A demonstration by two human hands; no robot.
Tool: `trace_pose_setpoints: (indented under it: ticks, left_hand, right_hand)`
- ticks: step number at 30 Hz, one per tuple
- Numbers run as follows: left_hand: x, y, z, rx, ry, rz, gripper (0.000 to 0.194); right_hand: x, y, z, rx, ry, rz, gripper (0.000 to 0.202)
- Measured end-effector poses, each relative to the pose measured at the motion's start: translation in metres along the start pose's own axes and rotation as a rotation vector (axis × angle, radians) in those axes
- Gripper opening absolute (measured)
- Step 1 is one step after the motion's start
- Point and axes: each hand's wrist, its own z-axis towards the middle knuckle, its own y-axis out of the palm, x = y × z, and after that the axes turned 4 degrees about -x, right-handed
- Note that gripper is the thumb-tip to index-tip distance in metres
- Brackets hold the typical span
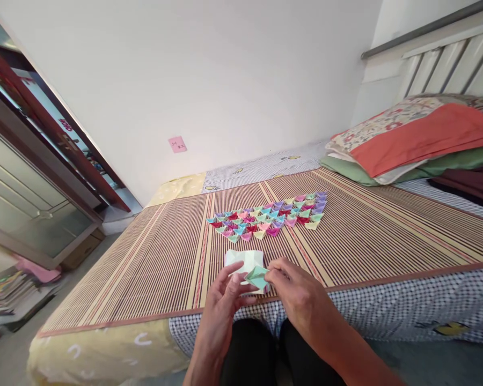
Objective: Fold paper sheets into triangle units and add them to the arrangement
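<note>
A light green folded paper boat [257, 277] is held up between my two hands. My right hand [295, 287] pinches its right end between thumb and fingers. The curved fingers of my left hand [225, 292] are at its left tip, with the thumb in front and other fingers partly beneath; the exact contact is hard to make out. Under and behind the boat lies a stack of pale paper sheets [245, 258], creased on top and partly covered by my hands. Beyond it, many small folded paper boats [265, 217] in mixed colours stand in slanting rows.
A striped bamboo mat [145, 252] covers the bed. Pillows [418, 134] in orange, floral and green lie at the right, by a white headboard [454, 64]. A pink note [177, 144] is on the white wall. Left of the bed are a sliding door [28, 187] and piled papers [12, 295].
</note>
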Motion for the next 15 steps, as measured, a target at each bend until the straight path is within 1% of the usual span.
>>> trace_pose_setpoints:
  ticks: [3,5,7,9,11,15]
  left_hand:
    - [-0.005,0.0,-0.008,-0.024,-0.02,-0.043,0.047]
    - [-0.007,0.001,-0.01,-0.009,0.022,0.009,0.044]
    - [-0.01,0.0,-0.01,0.064,0.107,0.12,0.041]
    - [-0.013,-0.001,-0.007,0.172,0.19,0.248,0.041]
    - [-0.015,-0.003,-0.004,0.23,0.22,0.349,0.04]
    - [-0.014,-0.005,0.005,0.189,0.209,0.427,0.036]
  right_hand:
    - [-0.001,0.0,-0.001,0.014,-0.007,0.0,0.028]
    - [-0.002,0.001,-0.002,0.004,-0.014,-0.005,0.03]
    - [-0.001,0.004,-0.004,0.002,-0.017,-0.012,0.031]
    - [0.0,0.009,-0.006,0.022,-0.008,-0.025,0.032]
    - [0.001,0.014,-0.009,0.023,-0.008,-0.037,0.032]
    - [0.003,0.022,-0.009,-0.019,-0.048,-0.037,0.029]
